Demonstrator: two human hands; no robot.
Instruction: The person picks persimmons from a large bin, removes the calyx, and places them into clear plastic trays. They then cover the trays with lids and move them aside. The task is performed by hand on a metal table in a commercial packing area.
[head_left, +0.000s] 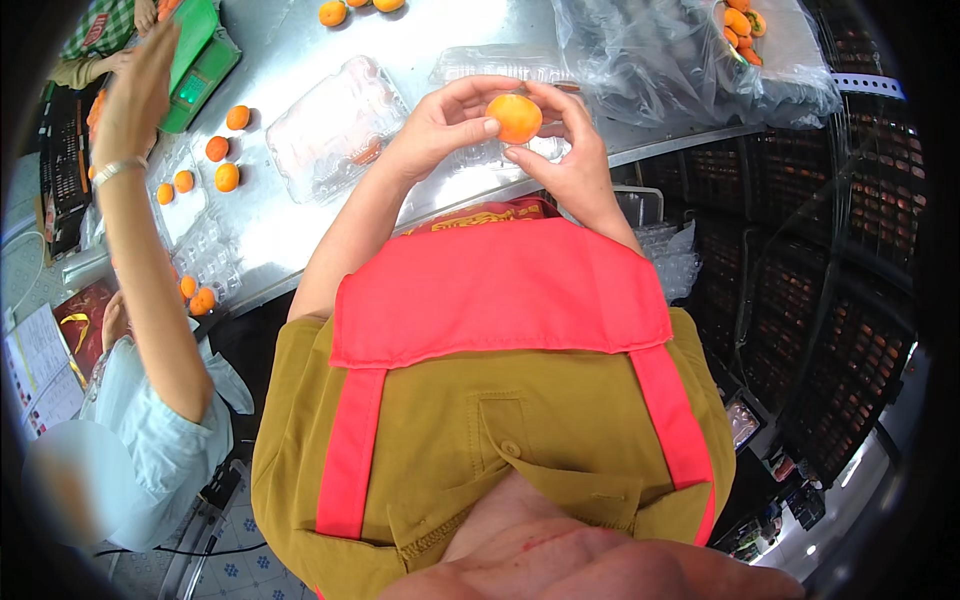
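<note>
In front of my chest, over the near edge of a metal table (300, 247), an orange persimmon (516, 120) is held between both hands. My left hand (439, 131) has its thumb against the fruit's left side, its fingers curled behind. From the right, my right hand (574, 150) takes hold with fingers near the top and the thumb tip by the underside. Below the hands lies a clear plastic tray (484, 159), partly hidden by them. A clear moulded clamshell (330, 124) rests left of my hands, and another clear plastic pack (487, 61) lies beyond them.
A co-worker's raised arm (142, 255) crosses the left side near a green scale (199, 86). Loose persimmons (226, 178) lie on the table there. Plastic sheeting (645, 67) covers the right end, beside a container of fruit (742, 34). Stacked black crates (795, 240) stand at right.
</note>
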